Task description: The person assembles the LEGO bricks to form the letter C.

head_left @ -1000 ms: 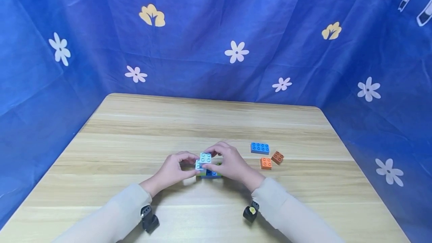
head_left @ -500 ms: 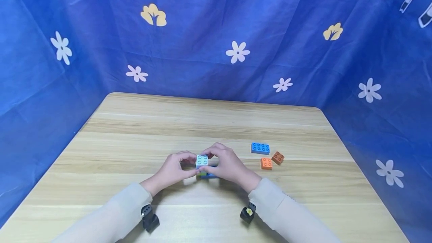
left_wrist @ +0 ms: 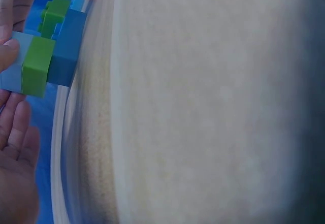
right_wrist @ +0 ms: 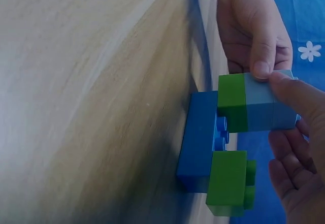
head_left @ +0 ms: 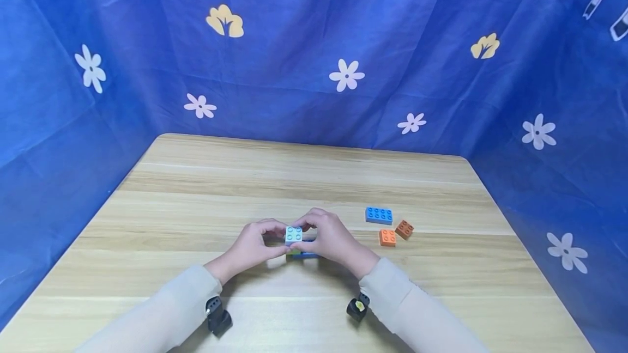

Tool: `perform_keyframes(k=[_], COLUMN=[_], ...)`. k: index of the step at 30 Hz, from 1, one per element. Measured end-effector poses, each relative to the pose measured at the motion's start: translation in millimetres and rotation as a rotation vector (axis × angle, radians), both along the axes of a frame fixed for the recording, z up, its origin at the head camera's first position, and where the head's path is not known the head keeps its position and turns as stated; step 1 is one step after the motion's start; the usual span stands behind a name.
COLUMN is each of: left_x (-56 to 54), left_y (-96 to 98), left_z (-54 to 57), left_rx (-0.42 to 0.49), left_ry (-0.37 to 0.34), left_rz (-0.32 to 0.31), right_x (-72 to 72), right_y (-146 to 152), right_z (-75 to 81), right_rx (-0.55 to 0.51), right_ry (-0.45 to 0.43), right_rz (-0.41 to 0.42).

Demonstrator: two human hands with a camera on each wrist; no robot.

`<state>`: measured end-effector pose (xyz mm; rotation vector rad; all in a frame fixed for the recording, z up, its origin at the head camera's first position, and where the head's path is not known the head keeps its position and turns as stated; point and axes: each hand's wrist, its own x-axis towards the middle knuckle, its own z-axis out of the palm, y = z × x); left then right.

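Note:
Two light blue bricks are stacked on a green brick (right_wrist: 232,102), which sits at the left end of a long blue brick (right_wrist: 198,137). My left hand (head_left: 249,244) grips the stack from the left, its thumb on the lower light blue brick (right_wrist: 259,107). From the right, my right hand (head_left: 333,238) pinches the upper light blue brick (head_left: 294,235), which lines up with the one beneath. Another green brick (right_wrist: 227,183) stands on the blue brick's right end, mostly hidden by my right hand in the head view.
To the right on the wooden table (head_left: 196,178) lie a loose blue brick (head_left: 379,215), an orange brick (head_left: 387,237) and a brown brick (head_left: 404,229). A blue patterned cloth (head_left: 294,26) hangs behind and at the sides.
My right hand has shifted left, bringing the upper light blue brick from an offset position to squarely over the lower one. In the last half second the hands barely move.

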<state>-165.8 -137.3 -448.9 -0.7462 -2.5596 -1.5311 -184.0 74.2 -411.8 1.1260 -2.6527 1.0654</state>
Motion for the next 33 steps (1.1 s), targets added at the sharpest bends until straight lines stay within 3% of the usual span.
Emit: perform_keyframes(k=[8, 22, 29, 33], left_x=[-0.6, 0.4, -0.5, 9.5], left_y=[-5.5, -2.9, -2.2, 3.4], left_z=[0.1, 1.5, 0.3, 22.2], left_rx=[0.042, 0.068, 0.075, 0.072], left_ry=[-0.013, -0.006, 0.011, -0.013], left_rz=[-0.021, 0.008, 0.009, 0.017], right_x=[0.3, 0.7, 3.4, 4.9], right_y=[-2, 2, 9, 20], right_z=[-0.8, -4.7, -12.3, -17.4], right_rx=[-0.006, -0.003, -0.045, -0.069], right_ry=[-0.024, -0.027, -0.068, -0.06], right_rz=[-0.008, -0.006, 0.018, -0.001])
